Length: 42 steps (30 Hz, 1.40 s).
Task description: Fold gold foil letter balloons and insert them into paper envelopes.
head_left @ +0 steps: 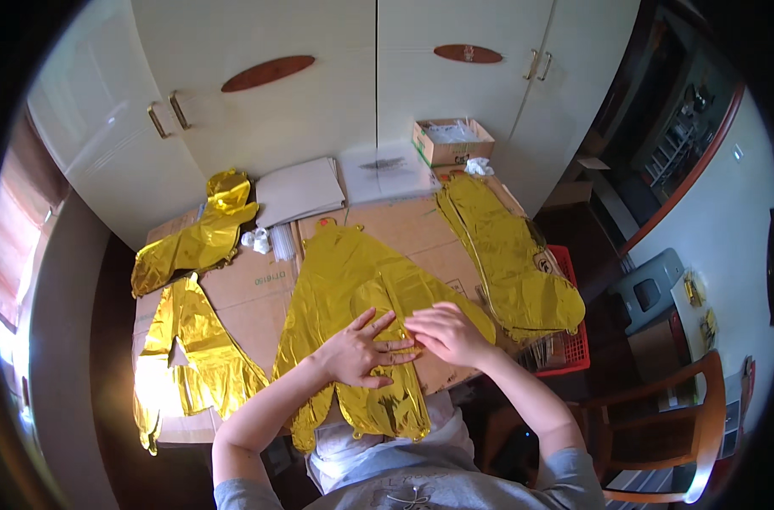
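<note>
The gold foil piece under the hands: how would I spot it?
Find the brown cardboard surface in front of the white cabinet doors. In its middle, reaching over the near edge, spreads one broad gold foil piece. Unlike the other gold pieces, it has the left hand and right hand above it.

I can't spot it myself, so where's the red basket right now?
In the head view, the red basket is right of center, beside the cardboard and partly hidden by the rightmost large gold foil piece.
</note>
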Motion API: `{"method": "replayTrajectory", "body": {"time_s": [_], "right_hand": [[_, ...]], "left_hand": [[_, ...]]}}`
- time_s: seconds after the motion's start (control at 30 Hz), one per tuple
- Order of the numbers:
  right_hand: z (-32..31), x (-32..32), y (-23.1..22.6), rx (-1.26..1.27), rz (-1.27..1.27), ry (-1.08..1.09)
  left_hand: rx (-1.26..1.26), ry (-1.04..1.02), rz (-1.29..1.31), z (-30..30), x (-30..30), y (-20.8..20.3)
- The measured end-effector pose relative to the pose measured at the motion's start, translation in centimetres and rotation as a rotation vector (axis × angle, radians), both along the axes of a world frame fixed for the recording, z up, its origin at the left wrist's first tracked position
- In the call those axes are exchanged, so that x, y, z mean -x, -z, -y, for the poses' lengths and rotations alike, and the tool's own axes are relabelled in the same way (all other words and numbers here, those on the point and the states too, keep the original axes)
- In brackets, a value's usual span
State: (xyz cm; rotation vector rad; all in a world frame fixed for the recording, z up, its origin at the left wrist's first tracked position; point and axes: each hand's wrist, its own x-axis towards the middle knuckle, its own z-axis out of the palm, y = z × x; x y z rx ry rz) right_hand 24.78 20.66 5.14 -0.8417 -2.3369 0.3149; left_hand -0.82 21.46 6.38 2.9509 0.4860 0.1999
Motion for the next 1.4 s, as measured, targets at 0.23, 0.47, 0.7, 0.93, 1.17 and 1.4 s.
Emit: {"method": "replayTrajectory", "body": {"time_s": [0.23,0.47,0.7,0.93,1.17,1.4], "right_hand": [[-7.2,2.1,1.6,0.063,0.145,-0.037],[-8.2,3.2,0.3,0.088,0.372,-0.042],[-8.1,1.6,1.0,0.112,0.241,0.040],[-3.4,0.0,1.7,0.032,0.473,0.112],[-1.7,-0.4,1.0,0.012,0.500,0.161],[-1.7,-1.2,1.0,0.056,0.469,0.201]], "left_hand": [[-0.047,0.039,-0.043,-0.1,-0.5,-0.1],[-0.012,0.018,-0.031,0.4,0.2,-0.2],[-0.006,0.017,-0.007,0.3,0.0,0.1],[0.011,0.003,-0.001,0.5,-0.2,0.1],[0.036,0.036,-0.028,1.1,-0.5,0.2],[0.057,0.033,-0.056,0.4,-1.3,0.3]]}}
